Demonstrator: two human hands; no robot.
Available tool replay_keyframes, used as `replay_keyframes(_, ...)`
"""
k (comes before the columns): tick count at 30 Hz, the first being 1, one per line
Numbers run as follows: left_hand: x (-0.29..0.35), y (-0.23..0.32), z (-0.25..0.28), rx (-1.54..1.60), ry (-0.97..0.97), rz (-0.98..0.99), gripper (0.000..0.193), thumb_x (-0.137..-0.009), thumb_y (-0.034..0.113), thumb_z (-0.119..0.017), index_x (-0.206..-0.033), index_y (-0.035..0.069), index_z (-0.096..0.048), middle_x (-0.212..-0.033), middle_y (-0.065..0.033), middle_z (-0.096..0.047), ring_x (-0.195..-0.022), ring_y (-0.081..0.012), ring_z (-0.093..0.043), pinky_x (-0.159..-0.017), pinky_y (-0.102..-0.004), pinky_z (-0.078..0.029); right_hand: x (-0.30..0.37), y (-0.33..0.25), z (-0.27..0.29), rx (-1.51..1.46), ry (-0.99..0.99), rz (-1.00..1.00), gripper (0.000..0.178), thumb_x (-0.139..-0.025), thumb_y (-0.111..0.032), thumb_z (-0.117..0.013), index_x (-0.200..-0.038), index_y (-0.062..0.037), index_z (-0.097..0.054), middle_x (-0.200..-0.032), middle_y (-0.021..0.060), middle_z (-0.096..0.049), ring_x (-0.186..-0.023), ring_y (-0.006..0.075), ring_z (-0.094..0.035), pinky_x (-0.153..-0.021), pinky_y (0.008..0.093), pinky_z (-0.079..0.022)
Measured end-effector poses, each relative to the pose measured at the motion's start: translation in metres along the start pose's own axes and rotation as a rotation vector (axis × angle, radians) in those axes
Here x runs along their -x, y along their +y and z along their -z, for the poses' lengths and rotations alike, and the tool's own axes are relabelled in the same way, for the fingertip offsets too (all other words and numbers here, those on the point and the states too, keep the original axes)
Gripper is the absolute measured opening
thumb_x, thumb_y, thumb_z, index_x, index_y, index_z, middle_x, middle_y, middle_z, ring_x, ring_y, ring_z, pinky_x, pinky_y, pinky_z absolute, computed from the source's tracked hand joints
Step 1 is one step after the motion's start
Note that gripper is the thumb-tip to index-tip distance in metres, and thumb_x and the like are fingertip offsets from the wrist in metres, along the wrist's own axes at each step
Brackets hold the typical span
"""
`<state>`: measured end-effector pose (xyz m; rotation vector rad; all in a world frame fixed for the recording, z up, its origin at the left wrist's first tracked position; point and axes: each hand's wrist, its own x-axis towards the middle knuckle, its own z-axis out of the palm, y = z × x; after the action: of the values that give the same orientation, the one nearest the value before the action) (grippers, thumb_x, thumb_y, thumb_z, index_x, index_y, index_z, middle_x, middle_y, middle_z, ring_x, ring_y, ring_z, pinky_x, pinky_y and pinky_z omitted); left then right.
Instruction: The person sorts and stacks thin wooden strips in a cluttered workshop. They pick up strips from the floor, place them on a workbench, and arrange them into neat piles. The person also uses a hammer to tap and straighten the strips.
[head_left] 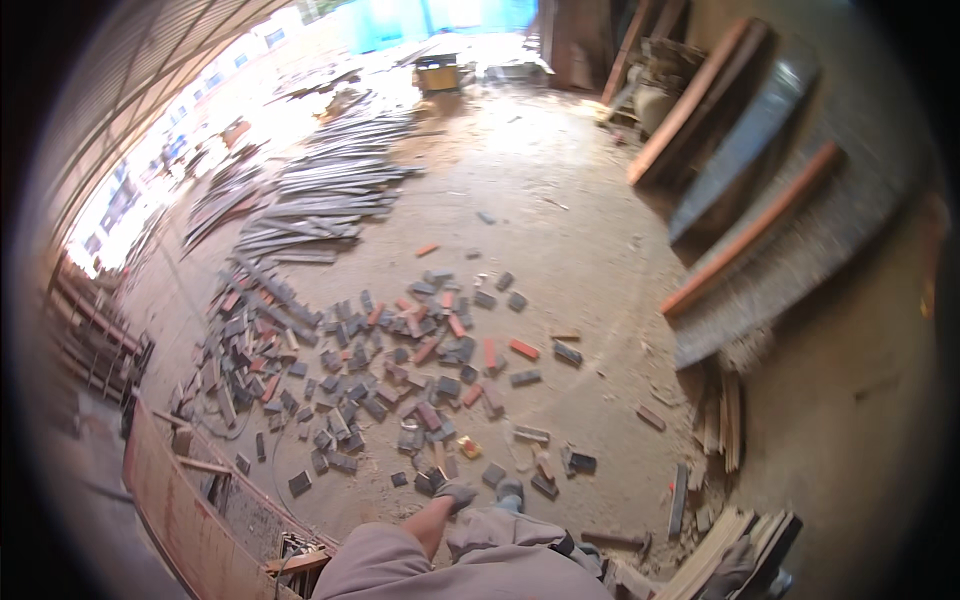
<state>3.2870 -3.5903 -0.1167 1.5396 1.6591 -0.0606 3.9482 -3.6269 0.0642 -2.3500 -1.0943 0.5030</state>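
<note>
My left hand, in a grey glove, reaches down beside my knee, close to dark wooden blocks on the floor. Its fingers are too small and blurred to read, and nothing shows clearly in them. At the lower right, a dark grey glove, apparently my right hand, lies against a stack of pale wooden planks. Whether its fingers grip a plank cannot be made out. Many short blocks, dark grey and reddish, lie scattered in front of me.
A rusty metal panel stands at the left. Long grey strips lie in rows farther off. Large boards lean at the right. A hammer-like tool lies near my right leg. One shoe shows ahead.
</note>
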Motion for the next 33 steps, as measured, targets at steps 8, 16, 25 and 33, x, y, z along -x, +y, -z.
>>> replay_keyframes(8,-0.202,0.067,0.195,0.636,0.087,-0.052,0.061,-0.108,0.056,-0.04,-0.116,0.003,-0.071,-0.105,-0.0239,-0.073,-0.101,-0.0379,-0.07,-0.092,-0.0466,-0.052,-0.098,-0.21,-0.274,0.18,-0.679,0.057,0.051,-0.088,-0.033,-0.074,-0.129,-0.0025,-0.07,-0.118,0.02,-0.075,-0.1,0.0352,-0.073,-0.085,0.0446,-0.058)
replay_keyframes(16,-0.286,-0.061,0.298,0.272,0.402,0.356,0.032,-0.095,0.032,-0.059,-0.106,0.009,-0.079,-0.099,-0.0193,-0.077,-0.093,-0.0343,-0.075,-0.085,-0.0469,-0.055,-0.238,-0.369,-0.417,0.691,-1.073,0.207,0.045,-0.092,-0.029,-0.069,-0.13,-0.004,-0.07,-0.118,0.0195,-0.075,-0.099,0.0359,-0.073,-0.084,0.0444,-0.057)
replay_keyframes(25,-0.346,-0.125,0.35,0.054,-0.082,0.405,0.04,-0.086,0.035,-0.068,-0.112,0.006,-0.08,-0.114,-0.0197,-0.077,-0.105,-0.0351,-0.076,-0.088,-0.0469,-0.06,-0.457,-0.788,-0.647,-0.025,-0.642,0.513,0.017,-0.089,-0.011,-0.065,-0.102,-0.0004,-0.068,-0.083,0.0144,-0.07,-0.069,0.0215,-0.064,-0.06,0.0393,-0.052)
replay_keyframes(33,-0.555,-0.224,0.581,0.341,0.093,0.287,0.042,-0.082,0.044,-0.072,-0.107,0.011,-0.081,-0.11,-0.0172,-0.078,-0.103,-0.0364,-0.075,-0.085,-0.0455,-0.058,-0.515,-1.089,-0.827,-0.059,-0.814,0.242,0.029,-0.099,-0.012,-0.058,-0.123,0.0013,-0.065,-0.091,0.0149,-0.072,-0.076,0.0203,-0.07,-0.064,0.0347,-0.058)
